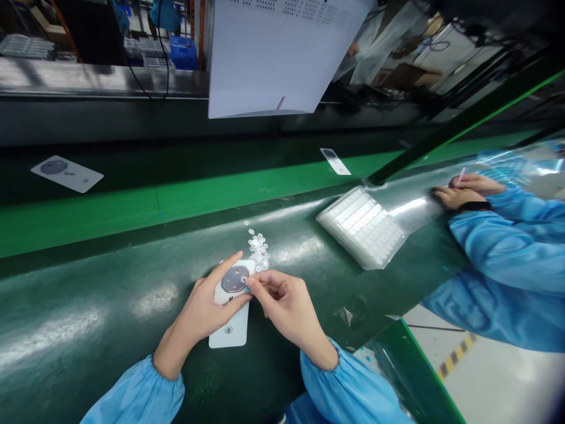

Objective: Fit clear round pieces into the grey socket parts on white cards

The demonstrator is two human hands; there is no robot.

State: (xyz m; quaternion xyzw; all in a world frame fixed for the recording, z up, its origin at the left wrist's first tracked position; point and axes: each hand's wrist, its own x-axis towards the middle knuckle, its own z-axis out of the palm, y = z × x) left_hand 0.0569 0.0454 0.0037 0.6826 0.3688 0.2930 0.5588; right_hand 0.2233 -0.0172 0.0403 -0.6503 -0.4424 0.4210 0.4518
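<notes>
A white rectangular panel (237,330) with a dark grey round area (232,279) near its top lies on the dark green bench, looking like a phone back cover. My left hand (199,305) grips the panel from the left, with thumb and forefinger spread around the grey area. At the right edge of that area, my right hand (289,303) pinches a small clear round piece (244,280), partly hidden by the fingertips. Just above the panel's top right corner is a small heap of clear round pieces (259,250).
To the right lies a clear plastic tray (364,227) in film. Similar white panels (73,175) (335,162) rest on the green strip beyond the bench. A co-worker's hands (470,191) are at far right. Overhead hangs a white box-like housing (273,65); a green post slants at right.
</notes>
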